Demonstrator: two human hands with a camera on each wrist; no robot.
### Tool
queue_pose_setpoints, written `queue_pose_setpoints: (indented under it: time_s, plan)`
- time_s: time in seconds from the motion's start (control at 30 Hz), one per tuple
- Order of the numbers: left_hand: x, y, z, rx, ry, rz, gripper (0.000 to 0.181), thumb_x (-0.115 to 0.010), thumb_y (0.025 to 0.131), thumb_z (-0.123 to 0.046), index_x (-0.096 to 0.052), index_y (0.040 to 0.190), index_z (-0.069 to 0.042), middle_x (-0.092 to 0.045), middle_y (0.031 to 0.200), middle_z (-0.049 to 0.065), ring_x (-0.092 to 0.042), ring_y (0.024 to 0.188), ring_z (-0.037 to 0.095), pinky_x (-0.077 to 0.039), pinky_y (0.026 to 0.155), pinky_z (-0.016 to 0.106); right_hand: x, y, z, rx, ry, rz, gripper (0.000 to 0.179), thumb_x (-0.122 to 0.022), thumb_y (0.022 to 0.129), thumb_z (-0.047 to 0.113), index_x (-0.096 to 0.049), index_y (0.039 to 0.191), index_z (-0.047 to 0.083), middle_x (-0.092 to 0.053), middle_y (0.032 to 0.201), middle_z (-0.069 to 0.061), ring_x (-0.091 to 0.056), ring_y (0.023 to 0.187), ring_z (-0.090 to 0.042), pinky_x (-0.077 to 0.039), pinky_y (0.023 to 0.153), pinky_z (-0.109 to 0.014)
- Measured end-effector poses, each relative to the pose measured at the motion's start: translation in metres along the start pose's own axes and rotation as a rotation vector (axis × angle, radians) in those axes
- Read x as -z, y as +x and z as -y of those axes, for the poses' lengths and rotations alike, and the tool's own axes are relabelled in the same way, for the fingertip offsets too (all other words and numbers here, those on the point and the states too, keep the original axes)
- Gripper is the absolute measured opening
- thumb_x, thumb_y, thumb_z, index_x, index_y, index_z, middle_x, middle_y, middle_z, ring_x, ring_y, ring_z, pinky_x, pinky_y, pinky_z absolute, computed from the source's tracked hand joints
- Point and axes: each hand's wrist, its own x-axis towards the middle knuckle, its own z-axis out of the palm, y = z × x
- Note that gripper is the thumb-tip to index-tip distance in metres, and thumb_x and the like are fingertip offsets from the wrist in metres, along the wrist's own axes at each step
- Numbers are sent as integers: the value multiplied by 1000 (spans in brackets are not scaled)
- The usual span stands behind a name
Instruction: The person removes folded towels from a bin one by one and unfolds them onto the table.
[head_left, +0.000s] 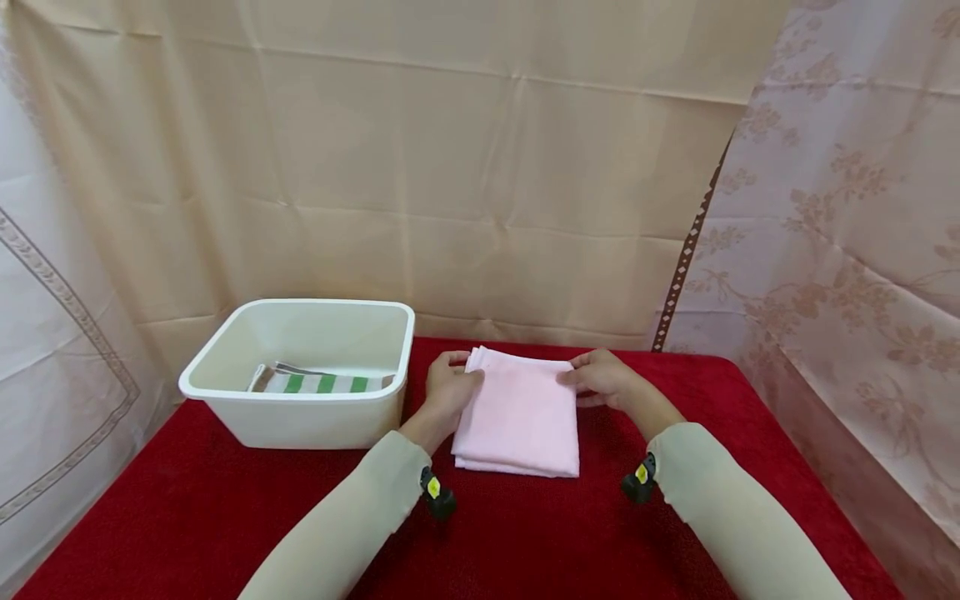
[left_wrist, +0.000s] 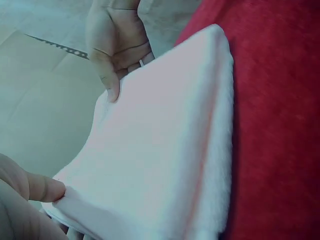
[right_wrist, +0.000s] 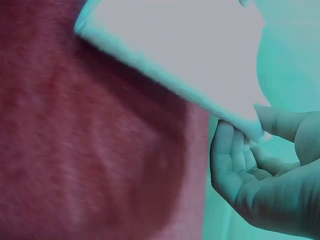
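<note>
A folded pink towel (head_left: 519, 417) is held by its two far corners, its near edge low over the red cloth. My left hand (head_left: 448, 385) pinches the far left corner, thumb on top and fingers beneath. At the far right corner my right hand (head_left: 603, 382) pinches the towel the same way; the right wrist view shows its thumb above and curled fingers (right_wrist: 227, 155) under the corner. In the left wrist view the towel's layered fold (left_wrist: 205, 150) shows along one side, with both thumbs pressing on the top layer.
Left of the towel stands a white plastic basin (head_left: 300, 425), with a green-and-white striped cloth (head_left: 315, 383) inside. Red cloth (head_left: 555, 533) covers the table. A beige curtain (head_left: 465, 167) hangs behind, and patterned drapes (head_left: 847, 208) hang at the right.
</note>
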Motion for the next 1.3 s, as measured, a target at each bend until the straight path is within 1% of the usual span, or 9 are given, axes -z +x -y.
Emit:
queue_pose_setpoints:
  time_s: [0.17,0.27,0.37,0.57,0.77,0.9,1.0,1.17,1.3]
  plan:
    - [-7,2,-16,-38,-48,-7,37,-68,90,1,-59,126,-1,-68,104,19,-66,86,24,-56,72,35,11,-5,15,62,35,20,17,-66,98,6,-53,108,-1,-64,94,-5,-66,84,-14,-59,87,-45]
    - [-11,4,-24,-75,-53,-21,37,-68,90,2,-60,126,-2,-68,102,18,-65,84,22,-55,71,32,16,-6,23,112,54,17,12,-64,98,4,-53,102,2,-61,90,-2,-64,81,-12,-59,83,-41]
    - [-12,8,-31,-127,-53,-39,38,-66,89,5,-61,126,-1,-68,103,19,-63,83,21,-53,69,29,20,-6,29,159,53,-2,11,-64,98,3,-55,105,0,-61,92,-2,-64,82,-11,-59,81,-37]
    - [-16,19,-38,-233,-57,-48,45,-63,88,11,-64,132,1,-69,110,19,-60,87,17,-50,69,21,25,-5,42,247,-18,-73,25,-65,99,5,-57,118,-8,-61,102,-7,-64,86,-14,-60,82,-36]
    - [-19,25,-45,-330,-4,-72,39,-61,91,8,-66,129,4,-70,111,20,-63,97,23,-55,84,32,26,-3,49,387,-75,-158,30,-68,97,3,-58,120,-12,-62,98,-7,-60,86,-12,-60,79,-32]
    - [-17,27,-45,-396,44,-98,32,-60,89,10,-69,119,6,-72,105,21,-64,92,24,-55,83,35,23,-2,47,506,-156,-194,26,-69,95,-1,-60,115,-13,-67,99,-16,-62,83,-12,-61,75,-33]
    - [-15,26,-42,-411,76,-115,25,-62,89,9,-70,112,6,-72,99,19,-62,87,23,-54,79,33,21,-3,42,576,-230,-226,23,-70,94,0,-62,112,-11,-69,102,-22,-64,84,-16,-60,75,-30]
    - [-14,21,-35,-381,91,-146,20,-63,89,4,-70,107,3,-71,94,14,-61,85,20,-52,76,30,16,-9,34,647,-320,-257,21,-73,92,2,-65,108,-8,-71,101,-22,-67,90,-26,-52,72,-20]
    - [-11,15,-29,-375,86,-164,18,-63,86,2,-70,103,2,-68,88,10,-58,81,18,-48,72,27,11,-14,28,672,-333,-253,18,-74,91,0,-65,105,-7,-72,96,-19,-67,87,-22,-52,72,-19]
